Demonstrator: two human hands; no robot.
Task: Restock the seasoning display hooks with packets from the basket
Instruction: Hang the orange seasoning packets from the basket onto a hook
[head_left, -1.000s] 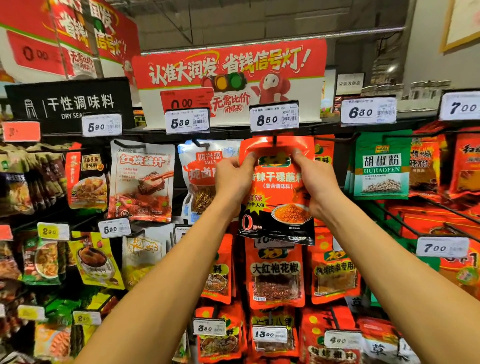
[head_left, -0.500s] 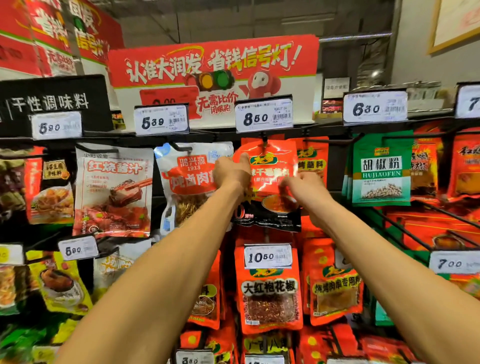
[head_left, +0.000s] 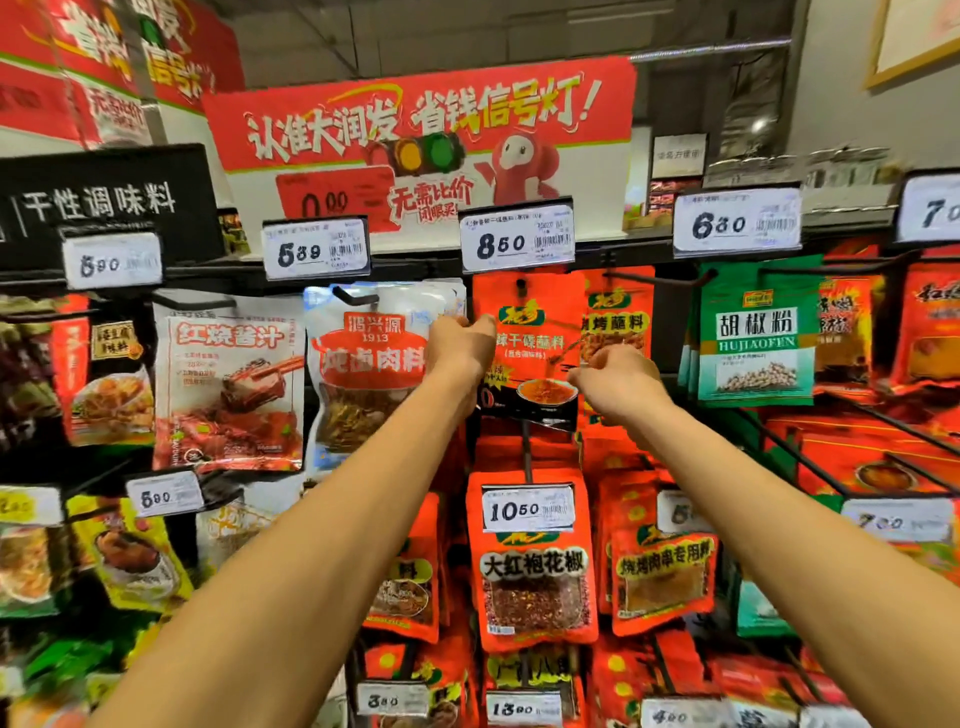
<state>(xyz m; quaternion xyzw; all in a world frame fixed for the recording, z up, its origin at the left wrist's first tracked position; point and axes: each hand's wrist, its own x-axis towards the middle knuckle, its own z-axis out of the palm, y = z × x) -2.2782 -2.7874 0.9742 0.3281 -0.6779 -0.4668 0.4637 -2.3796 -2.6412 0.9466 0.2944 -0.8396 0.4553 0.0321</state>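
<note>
An orange-red seasoning packet (head_left: 527, 332) hangs from the display hook (head_left: 519, 285) under the 8.50 price tag (head_left: 517, 241). My left hand (head_left: 457, 348) grips the packet's left edge at mid height. On the other side, my right hand (head_left: 613, 382) pinches the lower right edge with curled fingers. Both arms reach up and forward to the rack. The basket is not in view.
More packets hang close by: a white and red one (head_left: 371, 364) to the left, an orange one (head_left: 618, 322) behind on the right, green pepper packets (head_left: 756, 343) further right. A row with a 10.50 tag (head_left: 527, 509) hangs below. A red sign (head_left: 415, 119) spans the top.
The packet has gone from being held out in front of the hook to hanging back on it. Both hands stay at its edges, and the view has shifted slightly left.
</note>
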